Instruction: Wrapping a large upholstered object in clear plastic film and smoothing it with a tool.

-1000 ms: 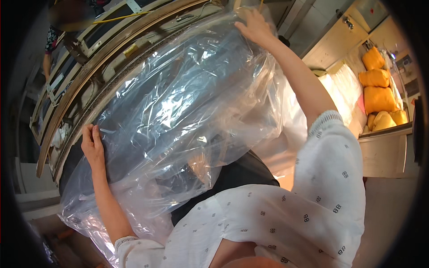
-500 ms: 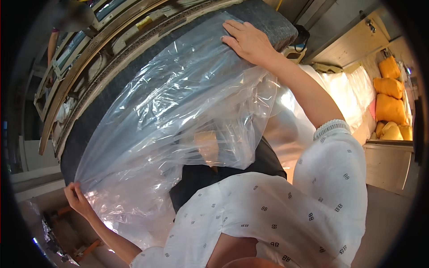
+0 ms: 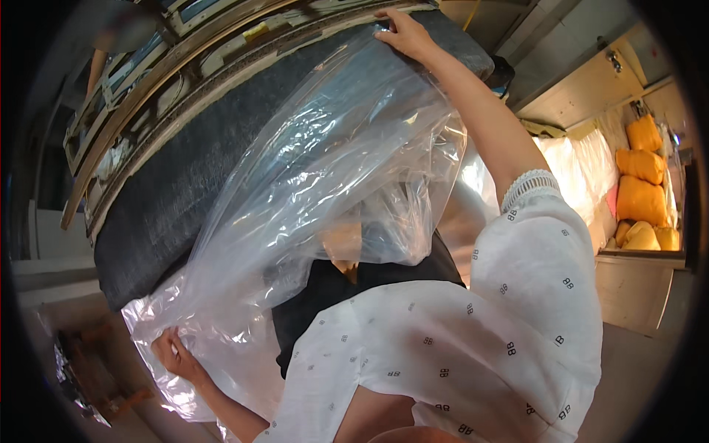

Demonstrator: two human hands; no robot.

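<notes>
While left hand (image 3: 176, 356) pinches plastic sheet (image 3: 295, 173) at its near end, right hand (image 3: 406, 35) is at the far end, can't tell if gripping.

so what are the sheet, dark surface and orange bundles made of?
Sheet: thin clear plastic film, glossy; see-through, with sharp glints along creases. Dark surface: matte, perhaps rubber or coated cloth; dull, with faint pale streaks. Orange bundles: probably fabric, matte; soft, bulging shapes, too small to confirm.
</notes>
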